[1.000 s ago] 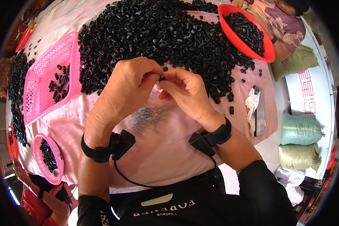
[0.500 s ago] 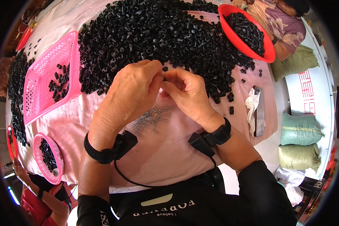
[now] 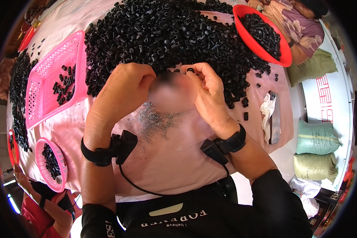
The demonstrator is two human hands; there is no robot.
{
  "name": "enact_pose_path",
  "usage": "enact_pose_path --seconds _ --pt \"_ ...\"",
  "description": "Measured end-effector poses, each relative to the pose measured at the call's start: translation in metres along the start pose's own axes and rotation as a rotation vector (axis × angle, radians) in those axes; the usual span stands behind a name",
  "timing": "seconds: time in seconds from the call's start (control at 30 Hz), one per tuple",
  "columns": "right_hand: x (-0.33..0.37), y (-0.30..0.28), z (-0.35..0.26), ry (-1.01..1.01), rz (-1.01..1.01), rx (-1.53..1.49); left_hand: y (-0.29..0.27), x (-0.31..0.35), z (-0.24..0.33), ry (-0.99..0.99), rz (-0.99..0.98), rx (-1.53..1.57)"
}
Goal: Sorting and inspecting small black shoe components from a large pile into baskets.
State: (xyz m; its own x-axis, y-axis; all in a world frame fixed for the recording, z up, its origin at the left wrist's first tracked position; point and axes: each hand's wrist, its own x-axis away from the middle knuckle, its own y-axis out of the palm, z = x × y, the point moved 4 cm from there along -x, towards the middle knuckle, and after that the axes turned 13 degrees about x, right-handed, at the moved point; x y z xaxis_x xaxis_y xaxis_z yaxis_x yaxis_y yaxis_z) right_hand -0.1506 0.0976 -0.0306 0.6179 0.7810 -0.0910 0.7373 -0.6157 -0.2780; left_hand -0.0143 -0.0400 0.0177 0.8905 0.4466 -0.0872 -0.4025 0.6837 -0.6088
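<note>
My right hand [image 3: 209, 93] pinches a small black ring-shaped plastic piece [image 3: 190, 70] between thumb and forefinger, at the near edge of a big heap of small black plastic parts [image 3: 158, 35]. To the left, my left hand [image 3: 131, 82] is closed with its fingers curled toward the heap; whatever it may hold is hidden. A blurred round patch covers the space between the hands. Just below them, a scatter of tiny silvery metal pieces [image 3: 156, 123], too small to name, lies on the pink cloth [image 3: 166, 158].
A pink basket [image 3: 31, 99] holding some black parts stands left, a smaller pink basket [image 3: 63, 174] nearer. A red basin [image 3: 285, 59] of black parts is far right, beside another person [image 3: 301, 27]. A metal bar [image 3: 275, 123] and white rag [image 3: 267, 111] lie right.
My hands, together before, have come apart: the left has shifted left, the right slightly right. The black piece in my right fingers now shows.
</note>
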Motion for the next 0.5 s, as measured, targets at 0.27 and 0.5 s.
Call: enact_pose_path --seconds 0.27,0.5 --pt "-0.001 0.005 0.0 -0.091 -0.074 -0.011 -0.005 0.0 0.008 -0.011 0.019 0.088" --pt "0.001 0.001 -0.001 0.02 -0.041 -0.041 0.001 0.003 0.002 -0.088 -0.14 0.04"
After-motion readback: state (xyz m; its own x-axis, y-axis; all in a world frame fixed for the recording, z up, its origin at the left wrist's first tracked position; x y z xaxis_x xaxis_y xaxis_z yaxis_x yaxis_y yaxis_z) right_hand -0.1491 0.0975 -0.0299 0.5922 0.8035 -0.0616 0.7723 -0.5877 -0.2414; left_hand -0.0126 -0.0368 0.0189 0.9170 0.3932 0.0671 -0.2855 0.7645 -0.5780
